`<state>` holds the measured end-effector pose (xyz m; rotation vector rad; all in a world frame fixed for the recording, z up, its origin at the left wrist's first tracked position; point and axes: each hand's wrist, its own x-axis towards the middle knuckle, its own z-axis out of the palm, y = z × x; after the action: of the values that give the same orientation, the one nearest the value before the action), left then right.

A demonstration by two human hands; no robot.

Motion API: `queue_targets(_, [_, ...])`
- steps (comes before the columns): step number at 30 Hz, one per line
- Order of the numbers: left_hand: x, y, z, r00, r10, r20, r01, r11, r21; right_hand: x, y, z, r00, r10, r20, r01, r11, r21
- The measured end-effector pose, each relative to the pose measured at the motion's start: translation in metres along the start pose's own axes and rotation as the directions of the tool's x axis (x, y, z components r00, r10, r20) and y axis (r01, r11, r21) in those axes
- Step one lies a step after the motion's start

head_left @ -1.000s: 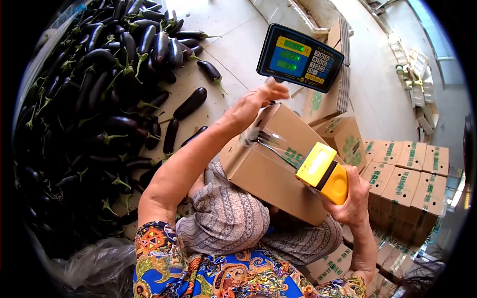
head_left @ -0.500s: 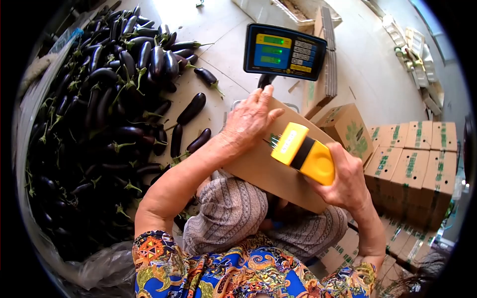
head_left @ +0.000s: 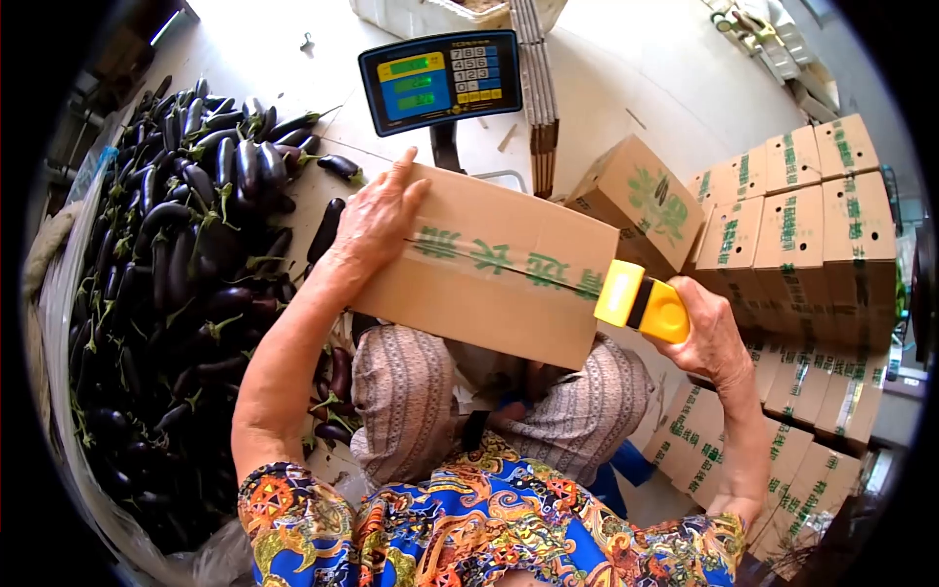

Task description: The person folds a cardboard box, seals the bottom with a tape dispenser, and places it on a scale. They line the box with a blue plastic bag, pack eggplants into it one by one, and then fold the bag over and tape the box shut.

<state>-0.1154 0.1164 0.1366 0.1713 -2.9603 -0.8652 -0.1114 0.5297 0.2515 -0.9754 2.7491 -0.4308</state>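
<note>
A closed cardboard box (head_left: 489,313) with green printing lies tilted in front of me, above my knees. My left hand (head_left: 377,215) rests on its far left corner, fingers stretched along the edge. In my right hand (head_left: 712,333) is a yellow tape dispenser (head_left: 668,311) with a black band. The dispenser's front end is right at the box's right end. A seam runs along the middle of the box top, through the green characters. Behind the box stands a scale display (head_left: 440,80) with lit green readouts and a keypad.
A large heap of eggplants (head_left: 196,264) lies on the left beside plastic sheeting. Flattened cardboard (head_left: 534,98) stands behind the box. Another box (head_left: 641,201) sits at the back right, near stacked printed boxes (head_left: 787,245). More boxes (head_left: 724,440) lie at lower right.
The tape dispenser has moved from over the box's middle to its right end. The box has turned, showing its printed top, and my left hand has shifted left with its corner.
</note>
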Motion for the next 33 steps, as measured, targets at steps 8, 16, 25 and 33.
queue_targets(8, [0.001,-0.002,0.002,0.998,0.053,-0.038,-0.055,0.998,-0.034,-0.019,0.037,0.029,0.997,0.014,-0.072,-0.009,0.997,0.077])
queue_targets(16, [0.009,0.024,-0.006,0.874,0.487,-0.002,-0.461,0.829,0.317,-0.018,0.057,0.073,0.995,0.017,-0.102,0.004,0.978,0.211])
queue_targets(25, [0.033,0.08,0.024,0.849,0.519,0.097,-0.526,0.846,0.084,-0.016,0.062,0.084,0.994,-0.004,-0.108,0.031,0.969,0.244])
queue_targets(33, [0.035,0.076,0.029,0.849,0.524,0.067,-0.528,0.845,0.088,-0.027,0.048,0.062,0.984,0.003,-0.181,0.033,0.98,0.196])
